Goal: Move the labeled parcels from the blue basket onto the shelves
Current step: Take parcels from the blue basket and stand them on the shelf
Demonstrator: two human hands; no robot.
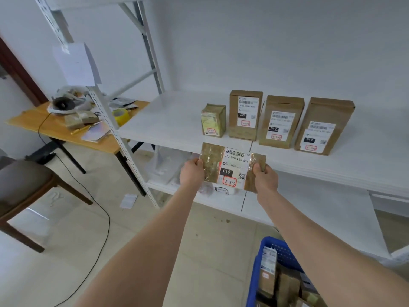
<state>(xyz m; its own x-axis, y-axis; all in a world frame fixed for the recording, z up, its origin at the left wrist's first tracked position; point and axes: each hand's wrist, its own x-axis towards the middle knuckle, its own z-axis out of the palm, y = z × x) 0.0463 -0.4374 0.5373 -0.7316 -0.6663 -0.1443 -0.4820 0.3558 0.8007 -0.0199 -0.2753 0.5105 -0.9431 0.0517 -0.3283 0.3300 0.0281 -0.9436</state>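
Observation:
I hold a flat brown parcel (232, 166) in front of the white shelf edge; its white label faces me and reads 3-3-3 in a red box. My left hand (191, 172) grips its left end and my right hand (264, 177) grips its right end. Several labeled brown parcels (281, 120) stand upright in a row on the middle shelf board (168, 120). The blue basket (274, 251) sits at the bottom right with more brown parcels inside, partly hidden by my right forearm.
A lower shelf board (261, 207) holds white bags and is partly hidden by the held parcel. Left of the rack stands a wooden table (55, 131) with tape, papers and clutter. A brown chair (26, 191) is at far left, and a black cable (97, 209) trails over the floor.

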